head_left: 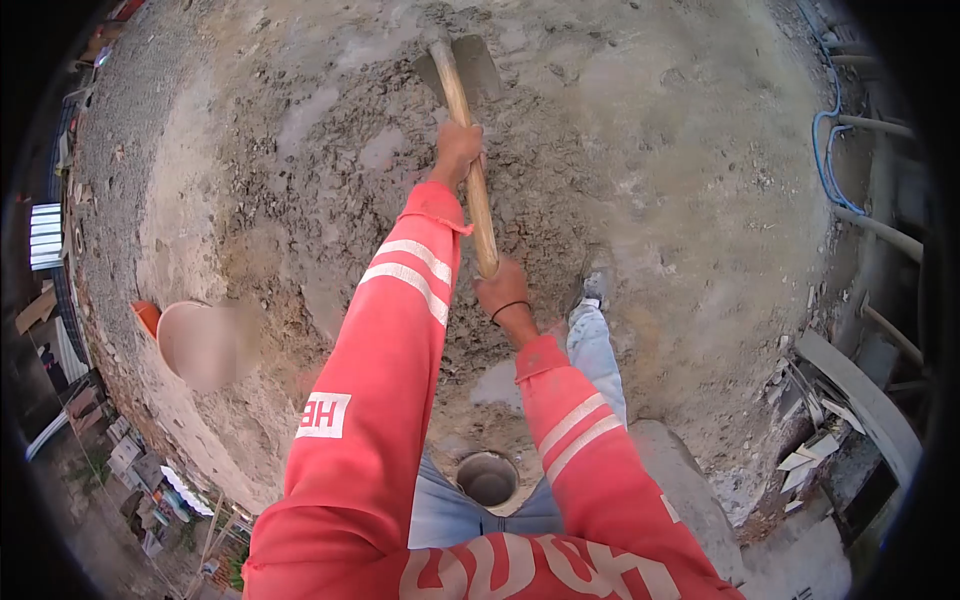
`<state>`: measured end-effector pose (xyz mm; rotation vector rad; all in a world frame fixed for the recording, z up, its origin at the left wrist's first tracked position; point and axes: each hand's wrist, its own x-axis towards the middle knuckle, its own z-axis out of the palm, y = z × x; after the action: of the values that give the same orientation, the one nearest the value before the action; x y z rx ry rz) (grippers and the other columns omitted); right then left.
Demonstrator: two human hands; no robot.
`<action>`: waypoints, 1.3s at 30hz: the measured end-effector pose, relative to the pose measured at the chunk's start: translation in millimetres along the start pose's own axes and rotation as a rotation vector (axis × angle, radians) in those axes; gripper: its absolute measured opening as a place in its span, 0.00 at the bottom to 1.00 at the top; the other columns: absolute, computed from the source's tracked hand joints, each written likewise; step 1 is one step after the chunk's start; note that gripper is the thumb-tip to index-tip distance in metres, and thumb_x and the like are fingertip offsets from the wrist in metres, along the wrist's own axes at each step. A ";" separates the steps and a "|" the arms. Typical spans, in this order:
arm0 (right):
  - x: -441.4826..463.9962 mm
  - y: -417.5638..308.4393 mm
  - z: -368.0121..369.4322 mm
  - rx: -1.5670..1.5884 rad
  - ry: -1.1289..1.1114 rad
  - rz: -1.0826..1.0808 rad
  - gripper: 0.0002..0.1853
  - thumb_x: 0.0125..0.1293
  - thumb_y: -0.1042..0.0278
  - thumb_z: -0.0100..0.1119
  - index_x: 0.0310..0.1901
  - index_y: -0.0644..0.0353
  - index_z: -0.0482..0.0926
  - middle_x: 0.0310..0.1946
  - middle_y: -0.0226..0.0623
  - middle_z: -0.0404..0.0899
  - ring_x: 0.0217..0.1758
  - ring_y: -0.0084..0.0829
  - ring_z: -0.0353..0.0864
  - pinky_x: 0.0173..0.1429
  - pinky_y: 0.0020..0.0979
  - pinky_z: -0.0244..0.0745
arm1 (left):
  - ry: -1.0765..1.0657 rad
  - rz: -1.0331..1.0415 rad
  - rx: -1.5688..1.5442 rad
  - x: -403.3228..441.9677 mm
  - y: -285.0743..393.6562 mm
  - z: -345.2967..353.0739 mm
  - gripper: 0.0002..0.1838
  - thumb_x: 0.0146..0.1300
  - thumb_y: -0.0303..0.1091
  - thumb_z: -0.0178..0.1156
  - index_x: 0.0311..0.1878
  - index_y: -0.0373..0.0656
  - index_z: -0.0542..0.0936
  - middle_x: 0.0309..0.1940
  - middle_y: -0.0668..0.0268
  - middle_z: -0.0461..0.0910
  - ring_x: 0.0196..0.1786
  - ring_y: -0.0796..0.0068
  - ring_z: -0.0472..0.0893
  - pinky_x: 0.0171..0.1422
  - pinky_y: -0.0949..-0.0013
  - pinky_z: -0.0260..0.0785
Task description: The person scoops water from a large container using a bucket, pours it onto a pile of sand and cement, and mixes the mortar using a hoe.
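Observation:
A hoe (480, 205) with a pale wooden handle stretches away from me, and its wide metal blade (478, 68) is down at the far part of a patch of wet grey mortar (350, 140). My left hand (459, 150) is closed round the handle, nearer the blade. Lower down, my right hand (508, 295) grips the handle's near end, with a dark band at the wrist. The lower edge of the blade is hard to make out against the mix.
A pale round tub (190, 345) with an orange object (146, 317) beside it stands at the left. Between my legs is a round bucket (487, 478). A blue hose (828, 150) and poles (880, 235) line the right edge. Scrap pieces (808, 460) lie lower right.

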<state>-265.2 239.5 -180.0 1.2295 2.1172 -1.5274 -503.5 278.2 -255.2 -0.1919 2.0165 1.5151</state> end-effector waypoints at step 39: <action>-113.3 4.9 6.4 -0.542 -0.416 -0.177 0.20 0.54 0.66 0.67 0.47 0.64 0.75 0.39 0.58 0.83 0.47 0.58 0.82 0.51 0.53 0.77 | 0.293 -0.611 -0.522 -159.4 -147.7 -159.7 0.06 0.66 0.25 0.60 0.35 0.40 0.73 0.23 0.63 0.76 0.24 0.68 0.80 0.25 0.62 0.75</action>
<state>-194.0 179.8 -114.5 0.5031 2.1734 -1.0349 -367.5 45.5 -264.3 -1.1801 1.4966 1.6127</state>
